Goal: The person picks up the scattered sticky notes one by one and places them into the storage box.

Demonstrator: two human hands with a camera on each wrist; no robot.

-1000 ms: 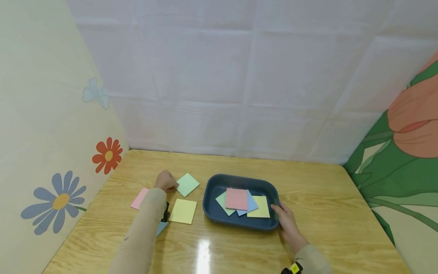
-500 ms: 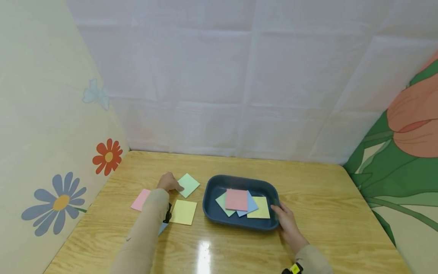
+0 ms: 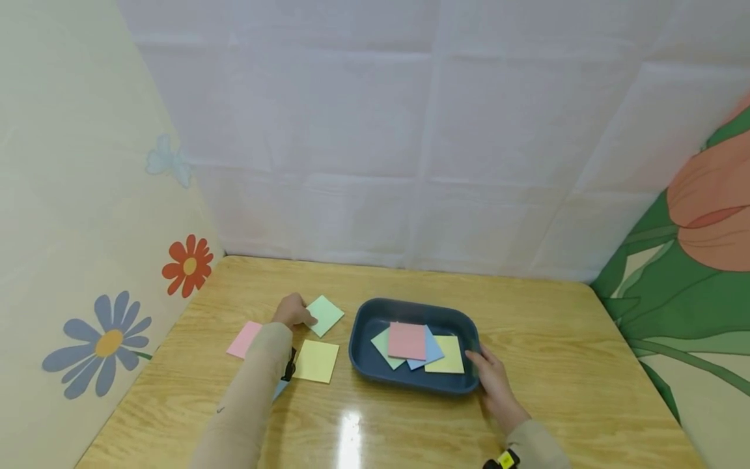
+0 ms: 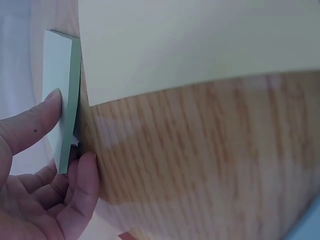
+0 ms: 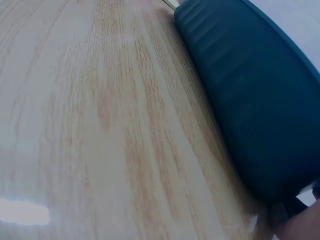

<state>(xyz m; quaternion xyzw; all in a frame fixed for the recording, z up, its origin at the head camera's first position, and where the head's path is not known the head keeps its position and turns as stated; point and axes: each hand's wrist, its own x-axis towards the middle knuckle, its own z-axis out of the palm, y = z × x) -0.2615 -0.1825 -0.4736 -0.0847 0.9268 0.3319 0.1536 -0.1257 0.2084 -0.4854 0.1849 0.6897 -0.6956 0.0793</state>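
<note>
At the left, my left hand (image 3: 293, 311) pinches the near-left corner of a light green sticky note pad (image 3: 325, 316). The left wrist view shows its thumb (image 4: 42, 117) on top and curled fingers below, with a small gap under the pad's edge. My right hand (image 3: 497, 387) grips the right end of a dark blue tray (image 3: 404, 385), thumb over the rim. Inside the tray lie a pink pad (image 3: 407, 341), a blue pad (image 3: 433, 352) and a second green pad (image 3: 384, 345), overlapping, beside a yellow pad (image 3: 450, 357).
On the wooden table (image 3: 562, 365), a yellow pad (image 3: 317, 361) lies just in front of the green one. A pink pad (image 3: 243, 339) lies farther left, and a blue pad (image 3: 280, 389) is mostly hidden by the left sleeve. A white sheet (image 3: 375, 163) hangs behind.
My left hand has shifted slightly right, and its thumb now reaches farther over the green sticky note pad. The right hand and tray stay in place.
</note>
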